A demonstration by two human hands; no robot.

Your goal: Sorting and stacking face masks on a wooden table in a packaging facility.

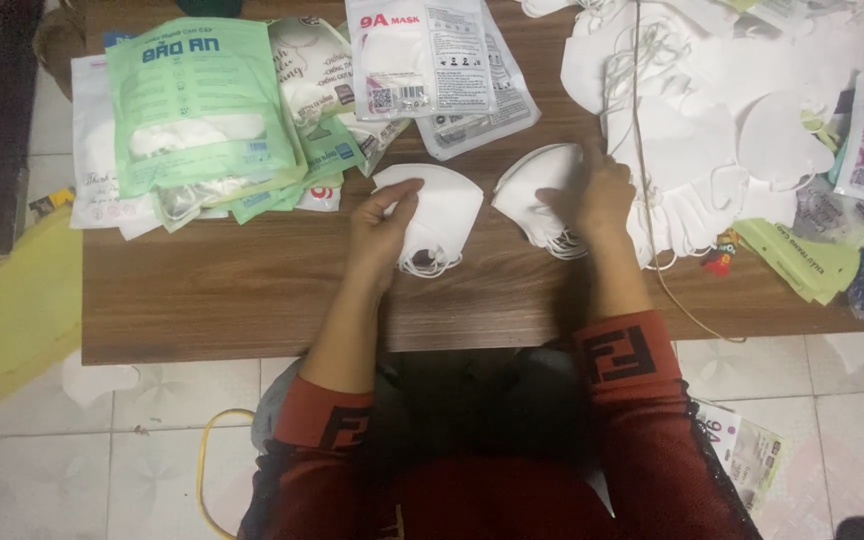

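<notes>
Wood-grain brown table (pixel 252 300), near edge bare. Left hand (pixel 384 228): fingers curled over the near stack of folded white fabric face masks (pixel 442 215), thumb pinching its upper edge; stack lies flat at table centre. Right hand (pixel 600 200): laid over a second stack of folded white masks (pixel 537 195), just beside the first; whether it is clasping the stack I cannot tell. Further back: green plastic pouches (pixel 202 90) holding white masks, left; clear-and-white printed pouches (pixel 422 60), centre; loose pile of white masks (pixel 742 120), right.
</notes>
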